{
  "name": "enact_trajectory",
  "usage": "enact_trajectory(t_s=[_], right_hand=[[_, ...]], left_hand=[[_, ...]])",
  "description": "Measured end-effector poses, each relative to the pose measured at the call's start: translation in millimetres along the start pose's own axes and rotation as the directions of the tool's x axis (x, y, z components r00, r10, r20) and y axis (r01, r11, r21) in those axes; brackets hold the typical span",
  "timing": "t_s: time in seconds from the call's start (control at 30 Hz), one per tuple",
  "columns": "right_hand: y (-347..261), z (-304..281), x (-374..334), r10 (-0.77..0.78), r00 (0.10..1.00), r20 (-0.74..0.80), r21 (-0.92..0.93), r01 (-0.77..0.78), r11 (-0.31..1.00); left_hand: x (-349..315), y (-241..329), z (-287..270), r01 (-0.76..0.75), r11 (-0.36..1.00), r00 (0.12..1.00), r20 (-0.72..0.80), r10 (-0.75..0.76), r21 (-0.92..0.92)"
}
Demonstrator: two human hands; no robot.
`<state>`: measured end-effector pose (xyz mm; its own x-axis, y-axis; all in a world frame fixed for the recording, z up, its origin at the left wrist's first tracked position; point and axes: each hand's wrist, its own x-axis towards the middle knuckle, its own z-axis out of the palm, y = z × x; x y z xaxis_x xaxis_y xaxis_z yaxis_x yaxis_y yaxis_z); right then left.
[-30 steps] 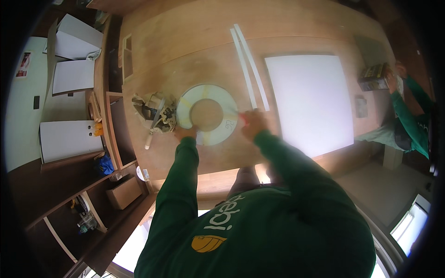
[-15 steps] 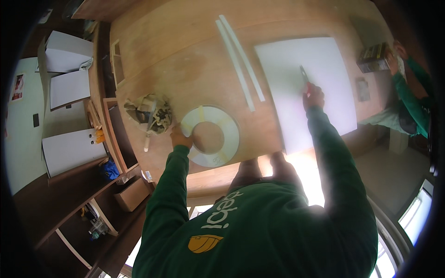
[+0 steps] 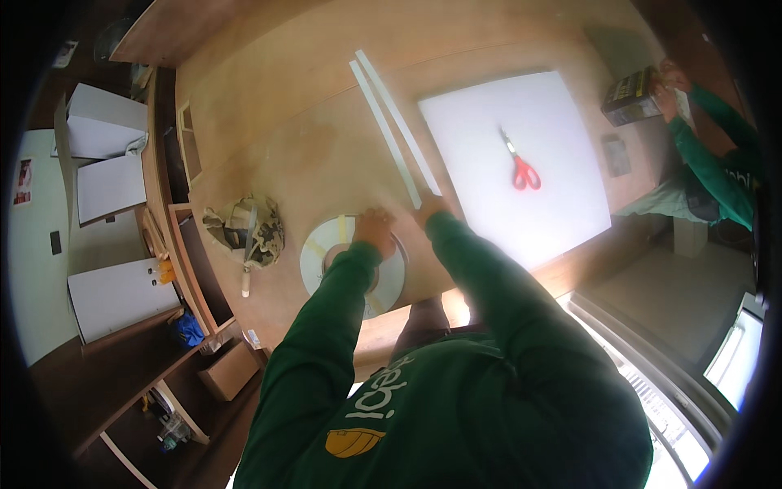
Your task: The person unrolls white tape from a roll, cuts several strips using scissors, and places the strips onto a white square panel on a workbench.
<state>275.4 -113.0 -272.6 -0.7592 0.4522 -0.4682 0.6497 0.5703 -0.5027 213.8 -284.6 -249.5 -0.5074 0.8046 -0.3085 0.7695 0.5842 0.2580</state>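
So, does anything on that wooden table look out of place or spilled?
Nothing looks spilled; only the camouflage-patterned fabric bundle stands out: it lies crumpled, left of the flat white ring with yellow bands, whereas the white rectangular sheet looks smooth.

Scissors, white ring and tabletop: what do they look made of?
Scissors: probably smooth plastic red handles, with greyish, metal-looking blades. White ring: perhaps card or foam board, flat and matt, crossed by yellowish tape-like strips. Tabletop: likely plywood, from its brown, mottled, matt surface.
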Motion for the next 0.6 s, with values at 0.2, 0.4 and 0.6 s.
enact_trajectory(t_s=[0.2,0.4,0.6], right_hand=[[22.2,-8.7,-12.6,0.133,0.940,0.313,0.615,-0.307,0.726],[56.9,-75.6,-107.5,0.061,0.996,0.069,0.893,-0.089,0.440],[63.8,-160.6,-199.0,0.195,0.972,-0.130,0.906,0.036,0.423]], left_hand=[[7.3,7.4,-2.9,0.026,0.994,1.000,-0.002,-0.026,0.109],[17.1,-4.8,-6.6,-0.102,0.991,0.959,-0.272,0.074,-0.088],[0.5,-59.7,-62.3,-0.188,0.858,0.851,-0.515,-0.101,-0.478]])
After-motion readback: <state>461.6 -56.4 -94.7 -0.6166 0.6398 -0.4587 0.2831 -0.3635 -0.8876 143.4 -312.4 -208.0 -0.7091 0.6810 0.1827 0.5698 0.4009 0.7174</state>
